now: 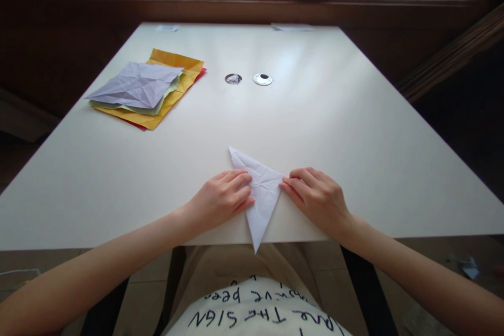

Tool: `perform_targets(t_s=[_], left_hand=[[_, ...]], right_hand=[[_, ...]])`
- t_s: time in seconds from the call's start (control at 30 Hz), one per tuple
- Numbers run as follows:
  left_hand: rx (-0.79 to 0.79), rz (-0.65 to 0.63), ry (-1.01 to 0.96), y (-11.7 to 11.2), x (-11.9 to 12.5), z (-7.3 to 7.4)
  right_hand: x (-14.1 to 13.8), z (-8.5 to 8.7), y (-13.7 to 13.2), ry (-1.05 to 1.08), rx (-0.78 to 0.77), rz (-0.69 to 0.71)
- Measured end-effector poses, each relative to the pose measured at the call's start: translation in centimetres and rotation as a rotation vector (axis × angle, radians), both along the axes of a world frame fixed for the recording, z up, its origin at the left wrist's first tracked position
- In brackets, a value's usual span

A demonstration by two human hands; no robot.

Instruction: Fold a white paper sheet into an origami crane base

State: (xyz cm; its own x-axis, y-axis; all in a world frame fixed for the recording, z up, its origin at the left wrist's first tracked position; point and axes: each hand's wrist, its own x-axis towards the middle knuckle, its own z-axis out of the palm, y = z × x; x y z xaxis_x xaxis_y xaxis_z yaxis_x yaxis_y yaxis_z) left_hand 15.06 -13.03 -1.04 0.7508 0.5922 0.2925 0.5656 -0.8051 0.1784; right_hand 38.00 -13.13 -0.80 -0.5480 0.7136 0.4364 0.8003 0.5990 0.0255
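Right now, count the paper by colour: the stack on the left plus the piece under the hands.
White folded triangle, pressed by left hand and right hand: 1
Pale lilac sheet, top of stack: 1
Pale green sheet: 1
Yellow-orange sheet: 1
Red sheet, only an edge showing: 1
Total: 5 visible; the stack may hide more.

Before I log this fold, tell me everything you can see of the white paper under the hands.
The white paper is folded into a creased triangle and lies flat at the near edge of the table. One point aims away to the left; another pokes past the edge toward the person. The left hand rests fingers on its left side, and the right hand touches its right corner.
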Motion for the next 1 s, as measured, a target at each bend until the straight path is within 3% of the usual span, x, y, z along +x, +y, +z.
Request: perform_targets(t_s=[0.13, 0.37, 0.67, 0.83, 1.0], left_hand=[[-0.043, -0.020, 0.029, 0.0, 0.1, -0.1], [-0.114, -0.188, 0.057, 0.0, 0.1, 0.2], [-0.182, -0.140, 0.070, -0.5, 0.2, 0.5], [-0.114, -0.077, 0.064, 1.4, 0.5, 0.3], [-0.107, -0.116, 0.070, 2.8, 0.5, 0.2]], right_hand=[[-0.3, 0.3, -0.5, -0.032, -0.053, -0.040], [-0.6, 0.8, -1.6, -0.096, -0.141, -0.072], [-1.0, 1.3, -1.9, -0.146, -0.187, -0.082], [-1.0, 1.1, -0.7, -0.187, -0.126, -0.100], [-1.1, 1.0, 0.0, -0.186, -0.097, -0.096]])
